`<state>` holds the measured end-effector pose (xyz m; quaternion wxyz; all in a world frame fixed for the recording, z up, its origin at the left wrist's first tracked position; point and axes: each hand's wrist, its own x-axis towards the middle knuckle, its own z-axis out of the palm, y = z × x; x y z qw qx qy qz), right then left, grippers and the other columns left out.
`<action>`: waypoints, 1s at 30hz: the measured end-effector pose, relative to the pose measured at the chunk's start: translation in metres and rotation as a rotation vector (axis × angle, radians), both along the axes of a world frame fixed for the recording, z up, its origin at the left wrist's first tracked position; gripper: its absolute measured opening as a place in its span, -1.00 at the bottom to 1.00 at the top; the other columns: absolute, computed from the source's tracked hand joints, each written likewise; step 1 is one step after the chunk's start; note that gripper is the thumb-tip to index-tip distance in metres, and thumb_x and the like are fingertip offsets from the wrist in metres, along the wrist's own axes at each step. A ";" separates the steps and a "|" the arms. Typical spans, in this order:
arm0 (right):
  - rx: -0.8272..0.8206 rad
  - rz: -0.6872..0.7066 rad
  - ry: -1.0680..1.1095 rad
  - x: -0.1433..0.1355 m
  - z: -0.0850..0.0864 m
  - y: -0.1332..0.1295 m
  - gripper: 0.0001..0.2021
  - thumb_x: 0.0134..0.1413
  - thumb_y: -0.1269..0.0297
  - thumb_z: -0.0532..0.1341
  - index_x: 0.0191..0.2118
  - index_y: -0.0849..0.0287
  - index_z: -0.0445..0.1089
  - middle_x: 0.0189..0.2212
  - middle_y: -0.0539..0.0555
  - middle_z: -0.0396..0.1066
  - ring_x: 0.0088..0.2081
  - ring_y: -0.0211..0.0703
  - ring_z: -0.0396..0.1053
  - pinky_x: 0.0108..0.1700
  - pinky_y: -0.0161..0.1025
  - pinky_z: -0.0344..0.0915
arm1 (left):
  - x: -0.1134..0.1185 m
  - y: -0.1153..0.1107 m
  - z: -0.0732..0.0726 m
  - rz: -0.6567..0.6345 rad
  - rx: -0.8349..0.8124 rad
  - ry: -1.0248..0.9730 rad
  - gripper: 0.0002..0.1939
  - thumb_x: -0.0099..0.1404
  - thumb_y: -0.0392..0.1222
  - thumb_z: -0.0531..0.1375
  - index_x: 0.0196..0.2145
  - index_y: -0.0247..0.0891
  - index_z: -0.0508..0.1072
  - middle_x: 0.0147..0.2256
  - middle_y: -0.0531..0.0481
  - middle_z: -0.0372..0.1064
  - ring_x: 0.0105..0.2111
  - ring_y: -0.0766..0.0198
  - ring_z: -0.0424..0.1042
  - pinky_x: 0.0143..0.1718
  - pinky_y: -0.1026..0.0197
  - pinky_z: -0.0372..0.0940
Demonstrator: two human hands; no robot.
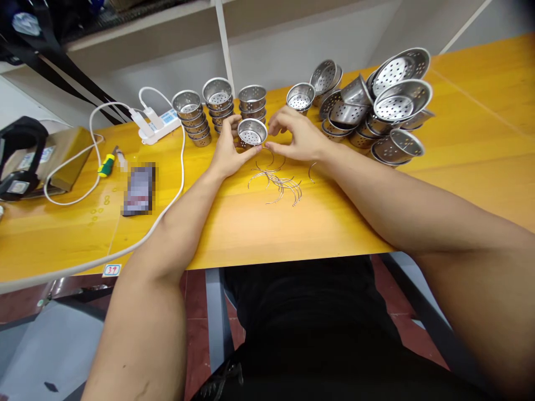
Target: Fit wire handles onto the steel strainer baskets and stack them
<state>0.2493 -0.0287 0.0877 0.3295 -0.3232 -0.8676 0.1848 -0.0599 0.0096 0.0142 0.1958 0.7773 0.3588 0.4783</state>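
A small perforated metal cup [252, 132] sits between my two hands, its mouth tilted up toward me. My left hand [229, 147] is wrapped round its left side, thumb along the lower front and fingers behind. At the cup's right edge, my right hand [295, 133] curves in with thumb and fingertips close against the rim; whether a thin wire is also pinched there I cannot tell. Just below, a loose pile of thin curved wires [284, 184] lies on the table, and a single wire [311, 172] lies near my right wrist.
Stacked perforated cups [196, 120] stand behind my left hand. Another cup [301, 97] stands beyond my right hand, beside a jumbled heap of cups [376, 111]. Leftward are a power strip [161, 127], white cable [183, 161], yellow-green-handled tool [107, 165], phone [139, 189] and headphones [23, 159].
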 end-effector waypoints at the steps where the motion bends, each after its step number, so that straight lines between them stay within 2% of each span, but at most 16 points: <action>1: 0.032 -0.008 0.015 -0.004 0.002 -0.003 -0.43 0.49 -0.41 0.49 0.31 -0.13 0.70 0.42 0.30 0.62 0.45 0.59 0.56 0.59 0.57 0.54 | 0.000 0.002 -0.004 -0.030 -0.013 -0.001 0.25 0.32 0.85 0.56 0.58 0.08 0.26 0.56 -0.35 0.43 0.55 -0.34 0.62 0.52 -0.43 0.67; 2: 0.051 0.003 0.009 -0.007 0.004 -0.005 -0.44 0.53 -0.39 0.46 0.36 -0.17 0.69 0.49 0.27 0.60 0.52 0.59 0.52 0.61 0.58 0.51 | 0.001 0.004 -0.007 -0.060 -0.021 0.002 0.23 0.34 0.86 0.54 0.58 0.09 0.26 0.55 -0.34 0.44 0.54 -0.33 0.63 0.49 -0.41 0.70; 4: 0.071 0.052 -0.036 -0.012 0.007 -0.006 -0.52 0.61 -0.37 0.38 0.31 -0.23 0.71 0.55 0.19 0.60 0.57 0.58 0.49 0.67 0.62 0.44 | 0.001 0.007 -0.010 -0.110 -0.027 0.008 0.16 0.40 0.86 0.48 0.57 0.11 0.28 0.55 -0.31 0.45 0.55 -0.30 0.64 0.47 -0.39 0.71; 7: 0.097 0.069 -0.045 -0.012 0.014 -0.002 -0.52 0.68 -0.43 0.26 0.07 -0.22 0.72 0.41 0.15 0.72 0.45 0.53 0.58 0.66 0.62 0.40 | 0.000 0.010 -0.012 -0.134 -0.027 0.007 0.10 0.49 0.86 0.39 0.61 0.14 0.26 0.60 -0.30 0.40 0.54 -0.26 0.66 0.45 -0.37 0.73; 10: 0.152 -0.052 0.047 -0.007 0.032 0.005 -0.52 0.69 -0.48 0.27 0.04 -0.23 0.69 0.27 0.15 0.79 0.35 0.43 0.57 0.63 0.53 0.41 | -0.004 0.011 -0.014 -0.080 -0.029 0.006 0.09 0.51 0.84 0.39 0.64 0.16 0.28 0.68 -0.34 0.29 0.53 -0.28 0.65 0.41 -0.35 0.77; 12: 0.187 -0.198 0.070 -0.008 0.053 0.008 -0.64 0.76 -0.30 0.31 0.10 -0.20 0.68 0.25 0.14 0.80 0.29 0.32 0.55 0.61 0.44 0.43 | -0.007 0.011 -0.014 -0.034 -0.017 0.031 0.09 0.51 0.82 0.40 0.66 0.19 0.30 0.73 -0.35 0.21 0.56 -0.33 0.62 0.44 -0.39 0.75; 14: 0.190 -0.333 -0.002 -0.016 0.076 0.009 -0.80 0.78 0.03 0.32 0.18 -0.08 0.69 0.25 0.14 0.81 0.18 0.20 0.59 0.52 0.33 0.52 | -0.010 0.010 -0.014 -0.010 -0.001 0.073 0.10 0.52 0.81 0.39 0.71 0.22 0.28 0.79 -0.35 0.11 0.61 -0.39 0.56 0.51 -0.47 0.70; 16: 0.166 -0.390 -0.121 -0.029 0.096 0.010 -0.73 0.80 0.27 0.28 0.31 0.12 0.71 0.30 0.21 0.81 0.17 0.12 0.65 0.48 0.18 0.55 | -0.012 0.007 -0.014 -0.012 0.007 0.114 0.13 0.54 0.80 0.36 0.77 0.24 0.22 0.85 -0.34 0.01 0.64 -0.44 0.52 0.55 -0.54 0.65; 19: 0.140 -0.379 -0.318 -0.051 0.114 0.014 -0.60 0.80 0.45 0.23 0.46 0.45 0.69 0.38 0.46 0.78 0.32 0.22 0.72 0.48 0.13 0.55 | -0.012 0.004 -0.012 -0.050 0.011 0.151 0.17 0.55 0.83 0.31 0.80 0.21 0.18 0.90 -0.35 -0.12 0.64 -0.47 0.53 0.50 -0.53 0.69; 23: 0.114 -0.333 -0.451 -0.067 0.117 0.021 -0.61 0.80 0.50 0.25 0.46 0.55 0.68 0.42 0.63 0.72 0.45 0.43 0.71 0.51 0.23 0.53 | -0.011 0.005 -0.011 -0.099 0.015 0.184 0.25 0.52 0.91 0.25 0.83 0.22 0.11 0.95 -0.34 -0.25 0.65 -0.48 0.53 0.50 -0.50 0.68; 27: 0.116 -0.316 -0.521 -0.069 0.115 0.022 -0.59 0.81 0.50 0.22 0.49 0.52 0.66 0.45 0.64 0.69 0.46 0.42 0.69 0.49 0.18 0.51 | -0.009 0.010 -0.011 -0.124 0.023 0.200 0.25 0.53 0.92 0.23 0.85 0.23 0.07 0.97 -0.30 -0.29 0.69 -0.50 0.48 0.54 -0.55 0.66; 30: 0.116 -0.308 -0.564 -0.067 0.115 0.022 -0.61 0.83 0.47 0.21 0.47 0.44 0.67 0.42 0.60 0.72 0.39 0.38 0.70 0.40 0.11 0.50 | -0.009 0.015 -0.013 -0.133 0.036 0.209 0.22 0.56 0.86 0.26 0.85 0.22 0.08 0.97 -0.30 -0.28 0.73 -0.52 0.42 0.59 -0.62 0.60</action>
